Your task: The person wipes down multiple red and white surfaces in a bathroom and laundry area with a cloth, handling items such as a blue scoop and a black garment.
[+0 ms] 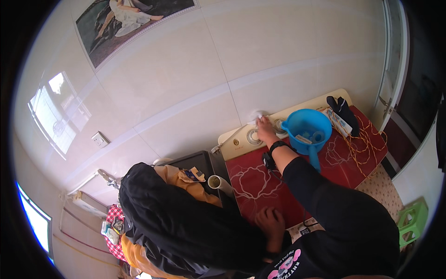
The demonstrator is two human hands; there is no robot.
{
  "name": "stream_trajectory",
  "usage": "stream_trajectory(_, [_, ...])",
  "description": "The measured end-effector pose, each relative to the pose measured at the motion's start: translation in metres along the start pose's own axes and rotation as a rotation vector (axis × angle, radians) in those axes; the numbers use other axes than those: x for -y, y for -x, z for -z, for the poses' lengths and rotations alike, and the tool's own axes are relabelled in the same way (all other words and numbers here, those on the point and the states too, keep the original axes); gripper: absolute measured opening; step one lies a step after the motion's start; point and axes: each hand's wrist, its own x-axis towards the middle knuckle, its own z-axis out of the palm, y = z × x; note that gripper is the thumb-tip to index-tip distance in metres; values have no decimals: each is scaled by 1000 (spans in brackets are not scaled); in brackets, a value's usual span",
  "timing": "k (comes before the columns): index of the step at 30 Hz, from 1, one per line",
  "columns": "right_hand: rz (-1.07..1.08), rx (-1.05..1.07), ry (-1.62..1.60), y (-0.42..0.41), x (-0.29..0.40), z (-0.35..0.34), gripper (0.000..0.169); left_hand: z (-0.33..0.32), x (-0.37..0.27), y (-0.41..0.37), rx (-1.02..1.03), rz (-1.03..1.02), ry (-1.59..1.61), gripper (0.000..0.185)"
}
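Observation:
My right hand reaches across the cream control panel of what looks like a twin-tub washing machine. Its fingers are on a white cloth or tissue at the panel's back edge, between two round dials, one being the left dial. A dark band circles that wrist. My left hand rests, fingers slightly curled, at the front of the red lid, holding nothing visible. Beside it lies a heap of black clothing. Under my right forearm is a small black object with a cord.
A blue dipper holding small items stands on the lid. Right of it are a white power strip, a tangled orange cord and dark cloth. To the left are a white tube and a dark appliance. A green stool stands right.

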Motion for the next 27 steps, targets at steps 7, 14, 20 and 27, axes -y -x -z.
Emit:
stream_trajectory(7, [-582,266,325,-43,18,15,63,1,0,-2,8,-33,30,14])
stream_trajectory(14, [-909,-93,55,-90,-21,9,66,-1,-9,-7,20,-76,71,16])
stream_trajectory(20, [-479,256,532,-35,21,8,60,3,-4,-2,-15,-9,25,15])
stream_trajectory(27, [-157,-55,57,40,-1,8,52,-1,-4,-1,-49,-51,-2,13])
